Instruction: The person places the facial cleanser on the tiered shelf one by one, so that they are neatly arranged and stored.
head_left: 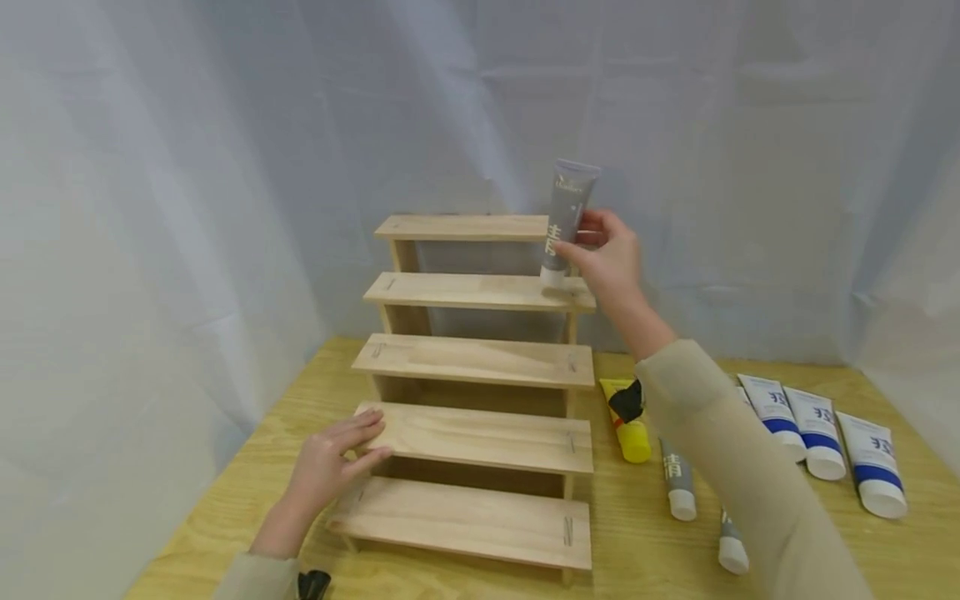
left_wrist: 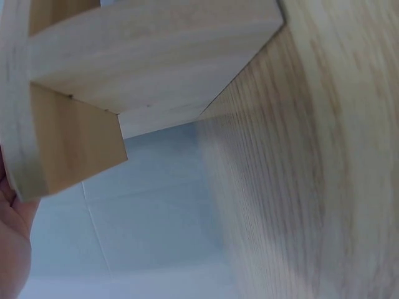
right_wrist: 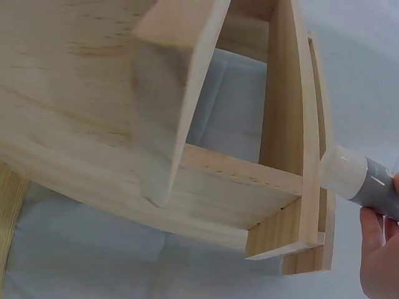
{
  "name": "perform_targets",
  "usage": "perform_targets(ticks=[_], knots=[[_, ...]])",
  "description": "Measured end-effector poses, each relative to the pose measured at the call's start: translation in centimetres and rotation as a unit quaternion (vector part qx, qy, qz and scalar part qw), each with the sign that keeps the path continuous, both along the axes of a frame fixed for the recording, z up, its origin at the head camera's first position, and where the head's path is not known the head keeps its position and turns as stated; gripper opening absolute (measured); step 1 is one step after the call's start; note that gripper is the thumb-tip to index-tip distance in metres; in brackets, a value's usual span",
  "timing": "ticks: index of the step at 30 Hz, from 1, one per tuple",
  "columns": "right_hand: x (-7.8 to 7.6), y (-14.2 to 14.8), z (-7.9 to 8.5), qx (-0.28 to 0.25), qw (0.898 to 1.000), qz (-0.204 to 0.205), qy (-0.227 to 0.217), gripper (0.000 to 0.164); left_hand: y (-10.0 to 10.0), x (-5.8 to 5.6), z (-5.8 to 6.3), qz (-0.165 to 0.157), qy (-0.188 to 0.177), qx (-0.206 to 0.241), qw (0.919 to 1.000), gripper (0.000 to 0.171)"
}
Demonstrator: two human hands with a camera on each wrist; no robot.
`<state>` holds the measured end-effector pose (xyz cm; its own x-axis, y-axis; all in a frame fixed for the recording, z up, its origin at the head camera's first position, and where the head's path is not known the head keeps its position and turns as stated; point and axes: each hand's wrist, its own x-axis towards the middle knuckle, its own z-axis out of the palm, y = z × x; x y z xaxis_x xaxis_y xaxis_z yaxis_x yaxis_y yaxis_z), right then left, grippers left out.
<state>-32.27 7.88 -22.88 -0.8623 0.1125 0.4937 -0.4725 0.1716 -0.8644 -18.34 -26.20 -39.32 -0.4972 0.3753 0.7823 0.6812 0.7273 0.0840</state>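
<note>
In the head view my right hand pinches a grey squeeze tube with its white cap pointing down. The tube overlaps the right end of the upper steps of a wooden tiered rack. In the right wrist view the tube's white cap shows close beside the rack's edge. My left hand rests at the left end of the second step from the bottom, thumb at its front edge and fingers on top. The left wrist view shows part of that hand at the rack's side.
Right of the rack lie a yellow tube, a grey tube, another grey tube partly behind my sleeve, and several white tubes with blue bands. A black object sits by my left sleeve. Pale sheeting hangs behind the table.
</note>
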Motion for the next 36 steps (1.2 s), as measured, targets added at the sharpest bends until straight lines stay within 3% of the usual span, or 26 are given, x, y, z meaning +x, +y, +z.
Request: perform_targets(ticks=[8,16,19,25,28,33,36], knots=[[-5.1,-0.8,-1.7,0.002,0.997,-0.007,0.083,0.048,0.0,0.2,0.1,0.012,-0.010,-0.001,0.9999,0.053],[-7.9,-1.8,-1.6,-0.019,0.993,-0.007,0.119,0.051,0.1,0.4,0.3,0.009,-0.008,0.002,0.9999,0.054],[-7.1,-2.4,-0.8,-0.027,0.992,-0.009,0.119,0.048,0.0,0.3,0.2,0.007,-0.010,0.002,0.9999,0.052],[-2.2,-3.7,2.5,-0.035,0.993,-0.025,0.107,0.044,-0.1,0.1,0.0,0.011,-0.018,-0.001,0.9998,0.051],[-2.1,-3.9,2.9,-0.037,0.993,-0.020,0.113,0.043,0.0,0.0,0.0,0.007,-0.013,-0.001,0.9999,0.053],[-7.1,-3.5,0.9,-0.067,0.990,0.008,0.121,0.046,0.3,0.0,-0.1,0.004,-0.012,-0.002,0.9999,0.054],[-11.2,-3.5,-0.7,-0.059,0.989,-0.009,0.134,0.049,0.3,0.0,-0.1,0.008,-0.014,-0.001,0.9999,0.055]])
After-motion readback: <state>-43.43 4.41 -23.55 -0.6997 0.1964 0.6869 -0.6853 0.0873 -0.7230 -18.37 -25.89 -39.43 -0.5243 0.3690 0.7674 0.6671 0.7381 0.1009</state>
